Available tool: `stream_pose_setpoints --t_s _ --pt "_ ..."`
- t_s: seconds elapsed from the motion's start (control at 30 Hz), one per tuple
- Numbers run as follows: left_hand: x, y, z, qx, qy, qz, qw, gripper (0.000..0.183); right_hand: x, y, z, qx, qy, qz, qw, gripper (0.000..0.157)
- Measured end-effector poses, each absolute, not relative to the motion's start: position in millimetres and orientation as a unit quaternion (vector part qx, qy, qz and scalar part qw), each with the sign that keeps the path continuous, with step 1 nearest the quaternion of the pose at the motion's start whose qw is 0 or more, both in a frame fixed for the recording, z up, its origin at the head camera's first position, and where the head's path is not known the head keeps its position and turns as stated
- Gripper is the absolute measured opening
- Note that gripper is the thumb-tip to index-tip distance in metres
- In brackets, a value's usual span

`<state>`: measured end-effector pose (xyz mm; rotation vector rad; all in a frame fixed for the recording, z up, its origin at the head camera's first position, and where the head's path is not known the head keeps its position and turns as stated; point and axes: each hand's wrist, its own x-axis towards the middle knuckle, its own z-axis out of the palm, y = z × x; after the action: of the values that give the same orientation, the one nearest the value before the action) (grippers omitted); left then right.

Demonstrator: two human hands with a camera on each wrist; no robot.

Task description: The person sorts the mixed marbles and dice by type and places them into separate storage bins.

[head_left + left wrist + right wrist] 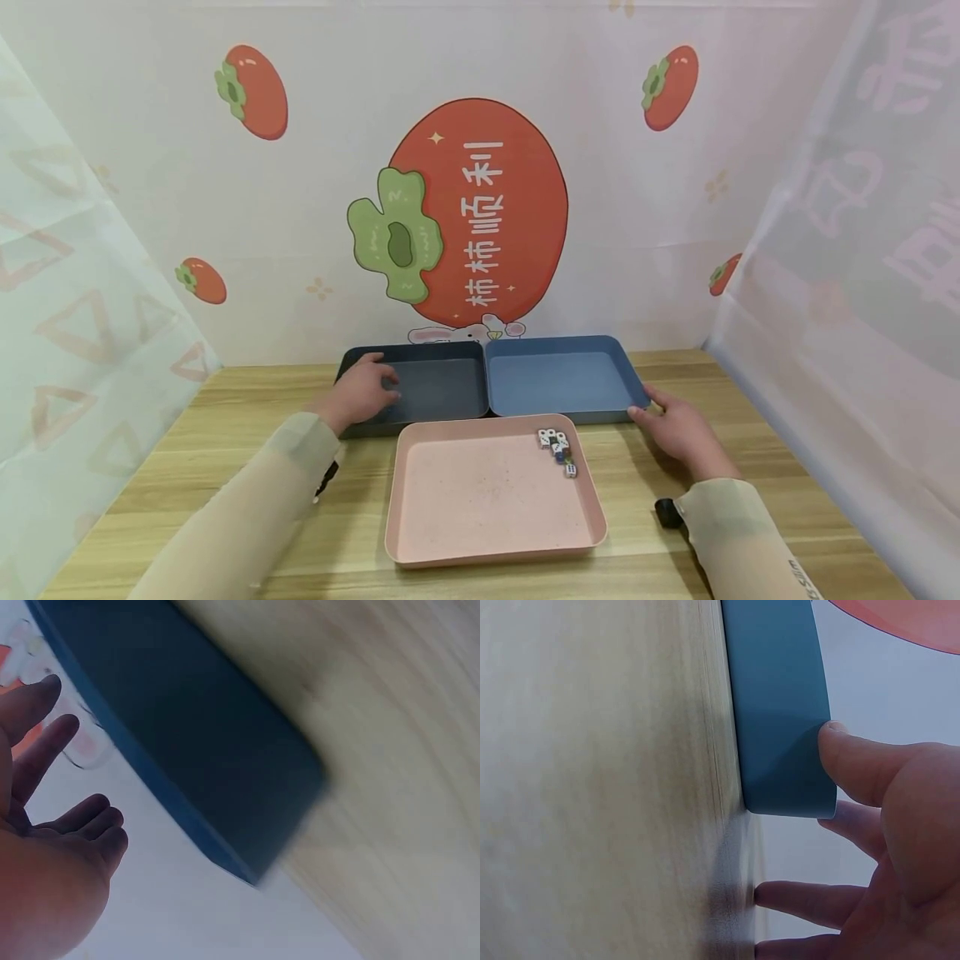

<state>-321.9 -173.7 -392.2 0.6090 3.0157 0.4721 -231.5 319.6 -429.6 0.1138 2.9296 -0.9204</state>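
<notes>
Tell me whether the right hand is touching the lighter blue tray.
Touching. The right wrist view shows it: the right hand's thumb lies against the upper edge of the lighter blue tray, near its corner.

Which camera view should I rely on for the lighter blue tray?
The head view: it takes in the lighter blue tray nearly whole, floor and walls together. The right wrist view gives only outer wall and one corner, gripped by the right hand. I can't make it out in the left wrist view.
</notes>
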Motion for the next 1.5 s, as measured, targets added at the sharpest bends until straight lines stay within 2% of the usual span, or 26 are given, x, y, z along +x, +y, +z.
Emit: stream_pose_setpoints --t_s 0.37,0.67,1.0,1.3,1.5 --pt "-300.3 -112.3 -378.7 0.219 0.958 0.187 0.016 0.027 -231.6 319.3 -430.1 0.041 0.952 -0.301 0.033 0.08" --pt "-277.3 -56.3 -378.8 0.253 0.939 0.229 0.05 0.035 -231.5 318.5 -430.9 0.048 0.95 -0.307 0.032 0.079" --pt "-265.4 -22.6 -388.6 0.293 0.928 0.22 0.069 0.044 -232.8 314.7 -429.8 0.047 0.949 -0.309 0.037 0.079" --pt "-259.3 -4.7 -398.9 0.307 0.926 0.205 0.082 0.03 -232.3 315.6 -429.8 0.048 0.948 -0.313 0.035 0.078" --pt "-259.8 4.8 -408.9 0.325 0.93 0.153 0.071 0.026 -231.8 316.5 -430.0 0.047 0.949 -0.309 0.034 0.077"
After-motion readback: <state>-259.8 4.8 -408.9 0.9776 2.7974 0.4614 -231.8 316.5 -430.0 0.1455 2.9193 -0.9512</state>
